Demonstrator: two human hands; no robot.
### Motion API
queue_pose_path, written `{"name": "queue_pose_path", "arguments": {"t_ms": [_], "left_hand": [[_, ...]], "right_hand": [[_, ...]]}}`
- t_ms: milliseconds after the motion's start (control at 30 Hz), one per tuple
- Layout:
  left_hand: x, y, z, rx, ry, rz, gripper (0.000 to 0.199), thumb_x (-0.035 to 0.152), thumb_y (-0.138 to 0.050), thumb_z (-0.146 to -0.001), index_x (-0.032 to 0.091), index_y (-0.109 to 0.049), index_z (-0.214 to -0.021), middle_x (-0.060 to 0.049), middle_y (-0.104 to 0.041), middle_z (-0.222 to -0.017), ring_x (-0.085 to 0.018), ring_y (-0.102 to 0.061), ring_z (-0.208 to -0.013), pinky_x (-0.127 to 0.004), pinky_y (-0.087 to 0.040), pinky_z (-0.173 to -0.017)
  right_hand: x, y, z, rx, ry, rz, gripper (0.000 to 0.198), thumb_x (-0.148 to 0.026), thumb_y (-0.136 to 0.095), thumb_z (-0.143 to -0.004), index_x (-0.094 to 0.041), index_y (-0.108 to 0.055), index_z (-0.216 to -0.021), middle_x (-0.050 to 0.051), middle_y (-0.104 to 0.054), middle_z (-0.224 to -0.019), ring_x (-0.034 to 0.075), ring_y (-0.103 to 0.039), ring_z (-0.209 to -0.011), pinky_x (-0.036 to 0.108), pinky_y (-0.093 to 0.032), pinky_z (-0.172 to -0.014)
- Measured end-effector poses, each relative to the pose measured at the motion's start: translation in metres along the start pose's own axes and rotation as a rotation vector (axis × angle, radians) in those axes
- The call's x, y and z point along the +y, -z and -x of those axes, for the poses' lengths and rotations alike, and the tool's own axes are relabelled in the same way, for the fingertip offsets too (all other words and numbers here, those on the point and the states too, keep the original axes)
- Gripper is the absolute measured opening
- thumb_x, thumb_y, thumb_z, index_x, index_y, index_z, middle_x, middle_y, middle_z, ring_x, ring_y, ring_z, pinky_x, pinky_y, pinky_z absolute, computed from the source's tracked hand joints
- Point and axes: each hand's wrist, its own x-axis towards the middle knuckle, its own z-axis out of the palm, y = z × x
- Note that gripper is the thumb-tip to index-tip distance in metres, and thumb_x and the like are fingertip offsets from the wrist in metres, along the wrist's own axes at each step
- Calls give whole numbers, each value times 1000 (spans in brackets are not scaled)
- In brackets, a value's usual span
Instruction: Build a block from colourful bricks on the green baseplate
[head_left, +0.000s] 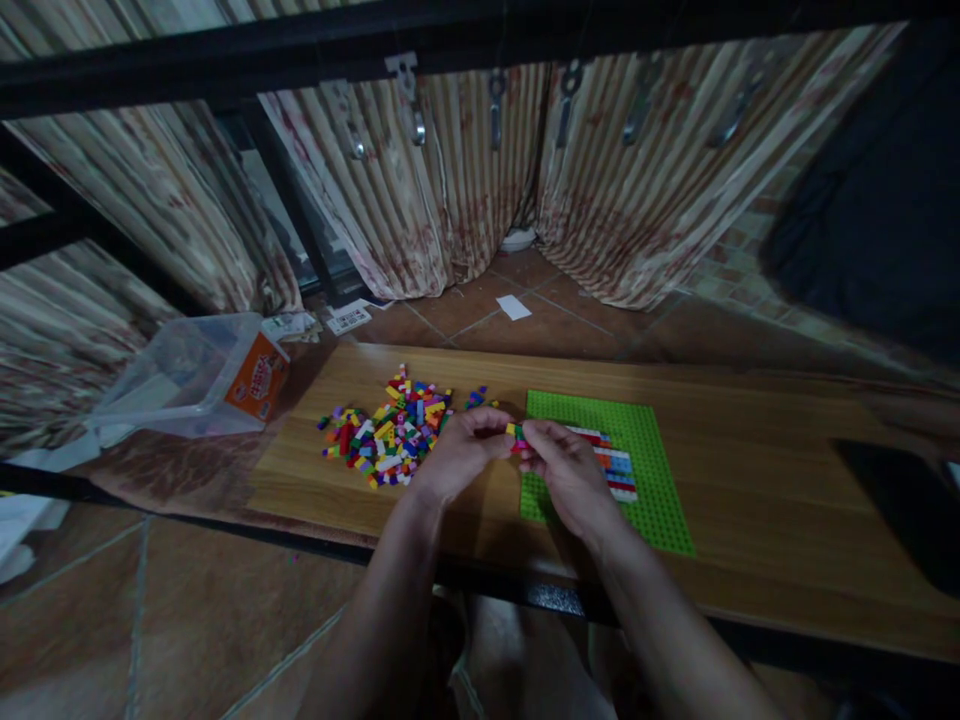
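Both my hands meet over the wooden board, at the left edge of a green studded baseplate [660, 490]. Between their fingertips is a small cluster of toy bricks [514, 432], in which yellow, green and red show. My left hand [466, 445] pinches it from the left, and my right hand [564, 468] grips it from the right. Rows of white, red, blue and orange bricks [616, 465] are fixed on the baseplate, partly hidden behind my right hand. Left of my left hand lies a heap of loose mixed-colour bricks [397, 430].
A clear plastic box [187, 390] with an orange label stands beyond the board's left end. A dark flat device [892, 500] lies at the right. Black metal bars with hanging hooks [495, 110] cross above, before striped curtains [450, 210]. A white paper [514, 307] is on the tiled floor.
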Motion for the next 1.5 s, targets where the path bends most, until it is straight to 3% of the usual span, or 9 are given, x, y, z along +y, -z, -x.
{"name": "queue_pose_path", "arguments": {"t_ms": [200, 500, 700, 867, 1133, 1200, 1267, 1367, 1500], "left_hand": [[-2, 7, 1, -4, 7, 6, 28, 21, -82, -57, 12, -70, -81, -2, -68, -74, -10, -60, -65, -23, -46, -65], [0, 15, 6, -17, 74, 255, 39, 25, -88, -51, 12, -70, -83, -1, -68, -75, -11, -64, -67, -26, -52, -70], [-2, 16, 4, 138, 57, 236, 35, 21, -87, -54, 11, -68, -82, 0, -65, -71, -8, -61, -61, -23, -50, -65], [-6, 12, 1, 179, 49, 193, 33, 23, -86, -55, 11, -66, -79, 1, -64, -63, -9, -58, -55, -24, -46, -59], [-4, 18, 4, 135, 52, 167, 31, 23, -85, -54, 11, -68, -77, 0, -64, -65, -9, -57, -56, -24, -45, -59], [-2, 24, 4, 167, 47, 162, 30, 23, -85, -54, 12, -69, -77, 0, -65, -66, -9, -57, -56, -23, -45, -58], [1, 30, 3, 260, 23, 138, 29, 23, -85, -53, 13, -69, -75, 1, -64, -67, -9, -57, -58, -22, -46, -59], [3, 38, 1, 384, -31, 82, 28, 27, -84, -55, 14, -68, -75, 1, -64, -67, -9, -58, -61, -22, -47, -61], [3, 38, 1, 376, -41, 0, 31, 29, -83, -55, 14, -69, -79, 1, -65, -71, -10, -59, -64, -22, -48, -62]], "right_hand": [[7, -5, -2, -4, 34, 73, 28, -43, -82, -62, -19, -71, -72, -1, -63, -63, 10, -52, -55, 22, -42, -48], [6, -13, 1, -25, -80, -104, 29, -38, -85, -57, -17, -70, -70, -3, -58, -58, 7, -47, -51, 20, -39, -47], [10, -17, 3, -62, -196, -172, 25, -36, -83, -61, -19, -67, -71, -4, -59, -62, 7, -49, -55, 19, -40, -50], [16, -15, 2, -106, -145, -89, 27, -40, -82, -64, -19, -68, -73, -3, -58, -65, 7, -47, -57, 19, -37, -49], [19, -14, 1, -140, -133, -20, 28, -42, -80, -65, -19, -68, -74, -2, -58, -65, 9, -46, -56, 21, -36, -49], [22, -14, 0, -107, -55, 132, 28, -46, -75, -70, -20, -67, -76, -3, -57, -61, 10, -45, -52, 23, -36, -49], [26, -12, -1, -48, 98, 432, 24, -45, -68, -77, -21, -67, -79, -2, -58, -60, 13, -47, -52, 27, -39, -52], [32, -11, -2, 4, 354, 924, 16, -33, -56, -85, -21, -67, -83, 4, -66, -76, 19, -59, -67, 32, -44, -67], [35, -15, -5, 10, 436, 1231, 18, -22, -50, -88, -17, -67, -93, 11, -68, -94, 24, -64, -85, 35, -46, -79]]}}
